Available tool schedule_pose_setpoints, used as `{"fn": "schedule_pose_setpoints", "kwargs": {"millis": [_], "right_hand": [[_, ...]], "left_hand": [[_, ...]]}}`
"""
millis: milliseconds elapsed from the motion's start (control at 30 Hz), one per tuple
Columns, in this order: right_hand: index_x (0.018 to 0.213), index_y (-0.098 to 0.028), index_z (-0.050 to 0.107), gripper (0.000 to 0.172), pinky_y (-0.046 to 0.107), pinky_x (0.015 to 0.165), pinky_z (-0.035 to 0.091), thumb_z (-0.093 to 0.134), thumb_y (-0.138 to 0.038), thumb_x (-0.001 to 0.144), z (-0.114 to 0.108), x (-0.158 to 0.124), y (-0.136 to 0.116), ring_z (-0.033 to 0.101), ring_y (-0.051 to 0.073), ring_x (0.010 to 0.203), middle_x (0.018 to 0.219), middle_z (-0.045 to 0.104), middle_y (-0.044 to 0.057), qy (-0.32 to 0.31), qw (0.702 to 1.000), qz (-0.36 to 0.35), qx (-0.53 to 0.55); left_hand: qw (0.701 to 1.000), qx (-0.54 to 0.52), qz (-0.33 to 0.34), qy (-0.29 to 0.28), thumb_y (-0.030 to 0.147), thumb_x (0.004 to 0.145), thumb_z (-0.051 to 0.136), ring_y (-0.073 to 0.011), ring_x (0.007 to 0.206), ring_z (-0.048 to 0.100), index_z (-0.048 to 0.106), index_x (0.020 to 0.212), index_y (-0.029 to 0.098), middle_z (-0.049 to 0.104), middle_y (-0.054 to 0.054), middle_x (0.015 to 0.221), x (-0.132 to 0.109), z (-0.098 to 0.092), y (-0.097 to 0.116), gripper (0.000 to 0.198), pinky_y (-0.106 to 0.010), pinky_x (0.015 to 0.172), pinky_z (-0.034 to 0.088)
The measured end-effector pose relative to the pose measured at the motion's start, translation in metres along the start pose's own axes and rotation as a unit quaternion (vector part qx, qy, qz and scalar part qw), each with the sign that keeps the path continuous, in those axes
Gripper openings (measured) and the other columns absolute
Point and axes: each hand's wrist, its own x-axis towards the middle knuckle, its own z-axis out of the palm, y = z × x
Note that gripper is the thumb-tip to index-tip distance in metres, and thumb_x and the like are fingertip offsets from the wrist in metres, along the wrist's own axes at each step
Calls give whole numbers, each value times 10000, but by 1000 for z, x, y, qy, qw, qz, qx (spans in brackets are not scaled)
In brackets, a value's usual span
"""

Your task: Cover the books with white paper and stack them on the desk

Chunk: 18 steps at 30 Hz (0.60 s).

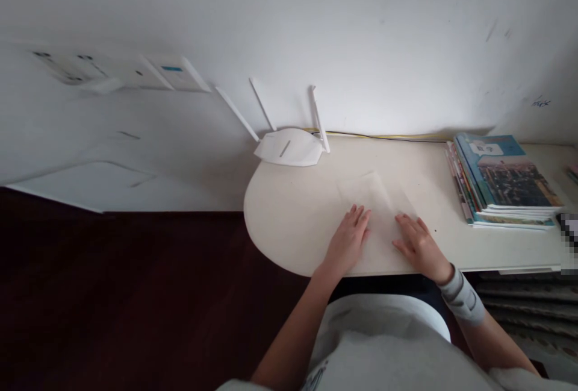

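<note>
A thin translucent sheet [379,222], like a clear plastic book cover, lies on the cream table in front of me. It is pale and its outline is hard to make out. On its left side rests my left hand [350,237], fingers stretched forward. My right hand [419,245] lies on the sheet's right side with its fingers spread, and a grey band circles that wrist. Neither hand grips anything; a strip of the sheet shows between them.
A white router [291,147] with upright antennas stands against the wall at the back left. Cables [383,137] run along the wall. At the right sits a stack of books [508,177]. The table's rounded edge [253,228] is to the left, with dark floor beyond.
</note>
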Motion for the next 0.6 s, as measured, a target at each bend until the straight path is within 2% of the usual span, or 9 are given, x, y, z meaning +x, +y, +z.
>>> {"fn": "schedule_pose_setpoints", "kwargs": {"millis": [100,167,267,333,367,433,500,533,600], "right_hand": [[1425,-195,221,581,472,1064,302,433,-338,903,-2,-5,-20,387,211,1281,1370,435,124,17,994,-42,95],[1451,-181,108,660,439,1071,306,442,-321,899,-2,-3,-34,307,199,1327,1423,355,129,15,988,-85,126],[1456,-136,-24,740,465,1086,263,431,-314,900,4,4,-53,200,213,1368,1450,301,144,-24,982,-158,100],[1454,-105,-26,768,475,1093,237,435,-363,896,9,9,-63,171,225,1375,1449,301,149,-65,975,-204,59],[1455,-97,13,773,467,1093,239,442,-402,889,11,12,-67,169,227,1375,1450,299,148,-85,970,-224,39],[1449,-102,128,755,455,1090,244,450,-470,873,14,14,-71,177,232,1373,1457,286,144,-106,965,-242,-3],[1433,-136,222,703,479,1082,237,456,-482,867,13,15,-68,188,251,1369,1467,262,140,-96,972,-206,-56],[1425,-152,253,675,504,1072,236,462,-469,868,12,15,-63,204,268,1362,1467,259,145,-84,979,-168,-85],[1404,-167,312,629,548,1041,252,481,-443,865,10,12,-50,247,310,1342,1451,283,170,-65,985,-82,-137]], "left_hand": [[989,-144,-33,27,387,923,325,-235,1331,309,277,1378,163,395,-158,1403,0,-3,5,509,-466,1063,295],[959,-272,-63,50,472,919,280,-232,1307,354,170,1416,194,375,-154,1416,-1,-9,9,580,-458,1053,311],[899,-412,-120,90,522,904,276,-227,1334,306,101,1428,238,290,-140,1464,-1,-24,11,621,-428,1052,317],[872,-454,-153,102,491,871,417,-230,1333,306,64,1423,293,231,-123,1490,-2,-36,8,685,-420,1037,339],[865,-463,-165,100,452,845,490,-232,1302,365,39,1419,320,226,-122,1491,-3,-41,4,742,-418,1015,369],[864,-456,-191,96,372,811,552,-217,1137,545,-11,1413,345,280,-137,1461,-7,-53,-6,825,-417,935,449],[887,-386,-236,95,301,803,538,-194,958,636,3,1421,317,357,-156,1408,-12,-63,-20,817,-421,854,503],[905,-321,-263,97,270,802,522,-201,940,639,48,1427,288,377,-164,1392,-16,-68,-27,784,-430,844,508],[937,-144,-299,107,222,797,503,-269,1089,564,182,1420,224,343,-181,1412,-23,-74,-36,701,-480,916,455]]}}
